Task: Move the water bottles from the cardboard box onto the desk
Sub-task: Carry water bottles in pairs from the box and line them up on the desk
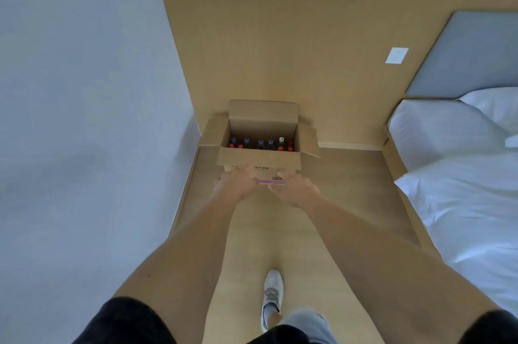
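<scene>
Water bottles [260, 144] stand upright inside the open cardboard box [259, 164], only their caps and shoulders showing above the near wall. You can count several blue caps in a row, one white cap toward the right end, and red caps at the left and right ends. All of them remain in the box.

The box sits on the wooden floor [336, 189], in the corner where the white wall [84, 91] meets the tan wooden panel [280, 49]. Its four flaps are open: the far flap stands up against the panel, the side flaps splay outward, and the near flap folds down toward you.

Your left hand [234, 185] is at the near face of the box, at its left part, fingers curled; whether they grip the cardboard or only press on it cannot be told from this angle. Your right hand [293, 188] is at the same face, to the right, fingers likewise curled against it, grip equally unclear. A purple strip [271, 182] on the box shows between the two hands.

Both your forearms reach straight forward and down. One grey and white shoe [272, 296] stands on the floor below them. A bed [462, 175] with white sheets lies to your right, and a white wall socket [396, 55] is set in the panel above it
</scene>
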{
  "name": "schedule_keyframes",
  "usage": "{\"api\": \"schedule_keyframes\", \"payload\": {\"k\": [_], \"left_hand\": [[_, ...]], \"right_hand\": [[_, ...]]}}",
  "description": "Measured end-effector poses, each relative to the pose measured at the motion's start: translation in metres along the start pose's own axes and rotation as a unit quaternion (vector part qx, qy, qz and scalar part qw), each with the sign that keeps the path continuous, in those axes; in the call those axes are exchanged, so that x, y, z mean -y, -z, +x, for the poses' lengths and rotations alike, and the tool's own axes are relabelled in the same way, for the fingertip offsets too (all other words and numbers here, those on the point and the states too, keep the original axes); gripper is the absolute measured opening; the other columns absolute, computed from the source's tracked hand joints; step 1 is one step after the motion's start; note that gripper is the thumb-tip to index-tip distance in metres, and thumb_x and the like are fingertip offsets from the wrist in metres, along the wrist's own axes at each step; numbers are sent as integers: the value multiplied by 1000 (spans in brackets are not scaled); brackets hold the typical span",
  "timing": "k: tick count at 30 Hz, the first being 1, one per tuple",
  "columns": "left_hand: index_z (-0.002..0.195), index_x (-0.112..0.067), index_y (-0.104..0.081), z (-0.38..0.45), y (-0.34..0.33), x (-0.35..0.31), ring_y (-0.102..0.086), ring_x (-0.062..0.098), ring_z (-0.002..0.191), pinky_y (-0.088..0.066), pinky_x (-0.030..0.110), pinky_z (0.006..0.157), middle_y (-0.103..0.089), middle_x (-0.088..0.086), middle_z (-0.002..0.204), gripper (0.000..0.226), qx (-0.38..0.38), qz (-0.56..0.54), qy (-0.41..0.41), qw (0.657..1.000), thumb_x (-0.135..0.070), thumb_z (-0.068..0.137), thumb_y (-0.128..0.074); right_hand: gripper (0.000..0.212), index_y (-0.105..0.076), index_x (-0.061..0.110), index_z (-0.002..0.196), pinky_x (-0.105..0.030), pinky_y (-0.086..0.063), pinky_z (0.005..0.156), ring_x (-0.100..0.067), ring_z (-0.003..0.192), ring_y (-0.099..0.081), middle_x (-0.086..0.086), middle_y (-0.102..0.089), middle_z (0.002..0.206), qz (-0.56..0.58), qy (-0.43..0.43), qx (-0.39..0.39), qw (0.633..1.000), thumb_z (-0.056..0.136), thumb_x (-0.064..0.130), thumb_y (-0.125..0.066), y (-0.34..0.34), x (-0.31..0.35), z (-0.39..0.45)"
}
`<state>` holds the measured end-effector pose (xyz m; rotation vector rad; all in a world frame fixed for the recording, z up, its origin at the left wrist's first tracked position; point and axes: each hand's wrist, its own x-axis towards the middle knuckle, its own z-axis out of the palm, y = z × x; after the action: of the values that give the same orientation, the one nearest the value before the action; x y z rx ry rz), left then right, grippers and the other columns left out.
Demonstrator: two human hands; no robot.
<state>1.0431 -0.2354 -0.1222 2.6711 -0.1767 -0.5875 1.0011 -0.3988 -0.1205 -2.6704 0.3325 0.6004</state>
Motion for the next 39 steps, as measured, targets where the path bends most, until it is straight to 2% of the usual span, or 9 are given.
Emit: {"api": "schedule_keyframes", "payload": {"k": [3, 7, 10, 13, 19, 23, 25, 31, 39], "left_hand": [[150, -23, -38, 57, 24, 1, -47, 35, 130, -40, 47, 107, -46, 12, 148, 53, 8, 0, 34, 999, -36, 99, -42], [144, -25, -43, 127, 58, -14, -49, 33, 125, -38, 39, 90, -50, 8, 142, 48, -4, 13, 63, 998, -33, 96, -42], [148, -31, -39, 169, 73, -30, -46, 32, 130, -39, 43, 104, -48, 5, 146, 53, 0, -9, 65, 998, -32, 95, -41], [149, -31, -40, 207, 75, -39, -46, 32, 132, -39, 44, 108, -47, 6, 148, 54, 1, -19, 68, 997, -34, 96, -43], [142, -23, -47, 290, 75, -54, -49, 35, 125, -42, 47, 106, -54, 12, 138, 46, 25, -6, 39, 999, -34, 98, -45], [150, -28, -39, 348, 78, -54, -49, 34, 129, -39, 47, 110, -50, 9, 144, 53, 46, -9, 31, 998, -39, 99, -45], [150, -27, -39, 383, 81, -52, -51, 33, 126, -40, 48, 109, -51, 8, 144, 53, 58, -15, 19, 998, -39, 99, -44], [155, -32, -31, 491, 107, -45, -44, 32, 135, -37, 50, 111, -42, 5, 154, 57, 97, 2, 4, 995, -46, 100, -40], [153, -33, -34, 604, 128, -33, -55, 31, 124, -44, 50, 106, -46, 4, 153, 54, 133, 10, -14, 991, -43, 101, -42]], "right_hand": [[64, -30, 33, 155, -46, -36, 112, -32, 139, -40, -6, -43, 153, -12, 13, 15, 1000, 99, 61, -38, 22, 14, 64], [62, -33, 33, 153, -49, -36, 108, -34, 137, -41, -7, -45, 151, -16, 14, 31, 999, 96, 57, -38, 58, 23, 138], [56, -44, 26, 140, -47, -43, 99, -37, 128, -48, -11, -52, 137, -16, 21, 40, 999, 91, 53, -40, 83, 22, 183], [64, -37, 32, 148, -46, -39, 103, -35, 132, -44, -9, -47, 145, 9, -5, 31, 999, 90, 57, -41, 98, 15, 213], [60, -38, 29, 148, -44, -40, 103, -34, 131, -46, -8, -50, 144, 21, -22, 10, 999, 96, 60, -41, 122, -11, 272], [65, -32, 30, 154, -45, -39, 109, -33, 137, -42, -7, -42, 153, 21, -50, 6, 999, 97, 61, -41, 137, -23, 316], [66, -30, 30, 155, -45, -40, 108, -34, 137, -42, -8, -43, 152, 13, -62, 8, 998, 97, 60, -40, 143, -23, 346], [65, -32, 29, 154, -45, -40, 109, -33, 136, -42, -8, -45, 150, 32, -92, 25, 995, 97, 58, -43, 159, 4, 440], [62, -33, 26, 154, -45, -43, 106, -34, 131, -47, -10, -48, 147, 68, -92, 45, 992, 99, 51, -46, 162, 44, 550]]}}
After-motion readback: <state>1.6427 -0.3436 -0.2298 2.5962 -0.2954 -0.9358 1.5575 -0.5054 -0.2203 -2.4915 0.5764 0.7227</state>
